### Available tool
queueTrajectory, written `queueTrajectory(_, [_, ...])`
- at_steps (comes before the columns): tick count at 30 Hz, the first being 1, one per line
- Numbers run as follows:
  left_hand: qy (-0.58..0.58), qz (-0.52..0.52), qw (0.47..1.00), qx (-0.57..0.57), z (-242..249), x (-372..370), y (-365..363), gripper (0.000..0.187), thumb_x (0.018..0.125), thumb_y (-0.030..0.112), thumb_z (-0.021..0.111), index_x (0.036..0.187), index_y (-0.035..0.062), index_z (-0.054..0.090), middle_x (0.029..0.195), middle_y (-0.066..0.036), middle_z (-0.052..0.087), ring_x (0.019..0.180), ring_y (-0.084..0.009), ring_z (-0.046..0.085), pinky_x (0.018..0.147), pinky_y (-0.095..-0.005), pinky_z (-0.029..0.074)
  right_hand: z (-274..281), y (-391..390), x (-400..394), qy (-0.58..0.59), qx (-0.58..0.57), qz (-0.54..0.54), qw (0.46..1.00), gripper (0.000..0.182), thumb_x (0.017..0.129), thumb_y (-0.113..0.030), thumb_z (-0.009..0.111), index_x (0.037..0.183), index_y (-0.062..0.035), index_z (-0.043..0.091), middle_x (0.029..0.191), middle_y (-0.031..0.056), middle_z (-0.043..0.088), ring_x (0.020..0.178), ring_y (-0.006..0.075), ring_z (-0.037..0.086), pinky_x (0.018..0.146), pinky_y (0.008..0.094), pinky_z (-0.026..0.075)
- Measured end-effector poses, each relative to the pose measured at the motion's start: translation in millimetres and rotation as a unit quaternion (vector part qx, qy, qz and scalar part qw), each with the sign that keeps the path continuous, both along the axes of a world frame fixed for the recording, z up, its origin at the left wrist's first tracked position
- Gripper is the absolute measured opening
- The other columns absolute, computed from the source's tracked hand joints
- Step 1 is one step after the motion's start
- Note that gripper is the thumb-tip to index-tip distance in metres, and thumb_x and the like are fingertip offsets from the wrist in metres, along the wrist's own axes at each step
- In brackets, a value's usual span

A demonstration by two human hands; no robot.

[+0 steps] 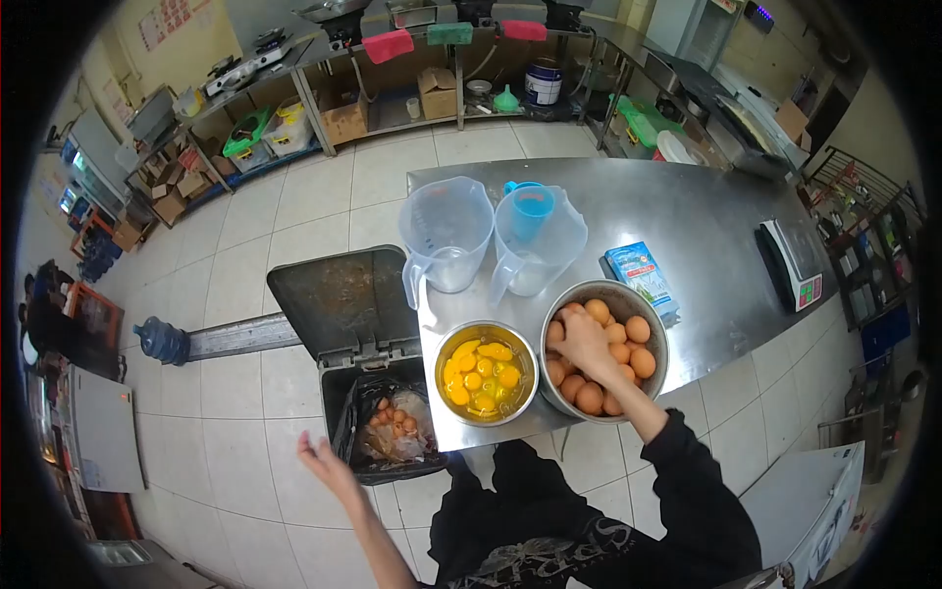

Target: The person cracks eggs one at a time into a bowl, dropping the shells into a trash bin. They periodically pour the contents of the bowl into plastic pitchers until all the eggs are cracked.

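My right hand (583,342) reaches into a deep metal pot (660,365) of brown eggs (638,329), its fingers curled round an egg (556,332) at the left side. Left of the pot, a steel bowl (444,395) holds several yolks (485,365) in clear egg white. My left hand (329,469) hangs in the air with fingers apart and nothing in it, left of a black bin (339,380). Eggshells (395,420) and plastic lie in the bin's black liner, and its lid (339,299) stands up.
Two clear pitchers (446,231) stand behind the bowl; the right one holds a blue cup (531,208). A blue carton (643,280) and a scale (790,265) are on the steel table (716,226). A water bottle (162,341) lies on the floor.
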State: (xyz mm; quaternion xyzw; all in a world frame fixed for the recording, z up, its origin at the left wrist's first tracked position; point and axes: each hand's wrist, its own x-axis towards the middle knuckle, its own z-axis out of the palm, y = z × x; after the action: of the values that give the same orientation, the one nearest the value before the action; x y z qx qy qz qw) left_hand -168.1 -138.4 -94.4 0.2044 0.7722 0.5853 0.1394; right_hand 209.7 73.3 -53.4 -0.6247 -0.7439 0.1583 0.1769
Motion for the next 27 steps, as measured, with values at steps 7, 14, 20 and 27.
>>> queueTrajectory(7, [-0.066, -0.038, 0.996, 0.049, 27, 81, 64, 0.042, 0.099, 0.027, 0.046, 0.136, 0.0086, 0.040, 0.142, -0.014, 0.038, 0.134, -0.0245, 0.033, 0.110, -0.0367, 0.024, 0, -8, 5, 0.092, -0.049, 0.079, 0.991, 0.035, 0.074, -0.017, 0.073, 0.095, -0.0033, 0.049, 0.095, 0.0207, 0.056, 0.078, 0.0376, 0.061, 0.070, 0.0480, 0.050])
queueTrajectory(14, [-0.121, 0.013, 0.987, 0.102, 51, 109, 81, 0.031, 0.099, 0.011, 0.042, 0.129, 0.0038, 0.042, 0.134, -0.011, 0.043, 0.129, -0.0216, 0.038, 0.108, -0.0344, 0.028, 52, 5, 17, 0.662, -0.375, 0.037, 0.648, 0.019, 0.090, -0.012, 0.057, 0.102, -0.0072, 0.043, 0.102, 0.0146, 0.057, 0.084, 0.0219, 0.054, 0.073, 0.0322, 0.046])
queueTrajectory(20, [-0.112, -0.072, 0.985, 0.110, 51, 124, 108, 0.029, 0.096, 0.006, 0.045, 0.125, 0.0021, 0.046, 0.124, -0.011, 0.050, 0.118, -0.0212, 0.047, 0.103, -0.0338, 0.035, 50, -3, -19, 0.192, 0.100, 0.280, 0.935, 0.033, 0.087, -0.003, 0.060, 0.119, -0.0049, 0.051, 0.122, 0.0169, 0.050, 0.112, 0.0311, 0.052, 0.094, 0.0400, 0.042])
queueTrajectory(27, [-0.056, -0.418, 0.900, 0.108, 82, 161, 137, 0.041, 0.090, 0.005, 0.062, 0.130, 0.0032, 0.052, 0.120, -0.011, 0.058, 0.108, -0.0168, 0.059, 0.092, -0.0295, 0.047, 70, -9, -40, 0.310, -0.037, 0.243, 0.919, 0.031, 0.093, -0.013, 0.059, 0.122, -0.0034, 0.052, 0.108, 0.0097, 0.056, 0.097, 0.0192, 0.059, 0.079, 0.0299, 0.048])
